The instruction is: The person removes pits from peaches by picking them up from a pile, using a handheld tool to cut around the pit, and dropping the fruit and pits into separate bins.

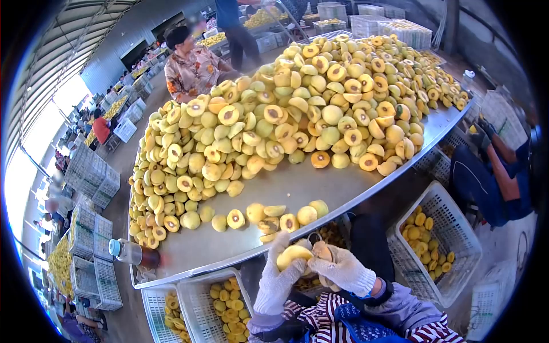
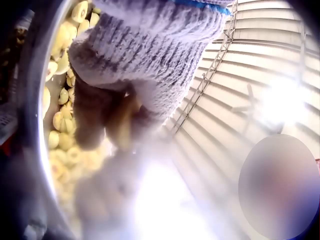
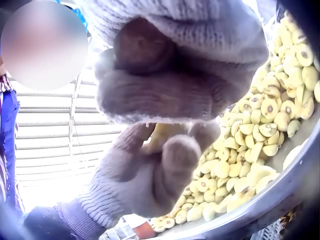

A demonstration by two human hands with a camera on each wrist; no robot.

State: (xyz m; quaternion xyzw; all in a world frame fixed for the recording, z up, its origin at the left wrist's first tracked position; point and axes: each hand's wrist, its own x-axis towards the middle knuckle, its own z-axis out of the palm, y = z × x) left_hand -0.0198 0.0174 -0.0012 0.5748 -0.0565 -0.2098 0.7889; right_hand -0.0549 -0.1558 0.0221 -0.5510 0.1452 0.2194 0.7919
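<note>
In the head view my left hand, in a white knit glove, holds a yellow peach half just beyond the table's near edge. My gloved right hand meets it and grips a pitting tool with a thin metal loop. The round brown end of its handle shows inside the curled fingers in the right wrist view. Blurred and dark in the left wrist view, the peach half sits between thumb and fingers. Several peach halves lie on the metal table close ahead of both hands.
A large heap of halved peaches covers the table's far side. A bottle stands at the left corner. Crates of peach halves, one on the right and one at the front, flank me. A person sits across the table.
</note>
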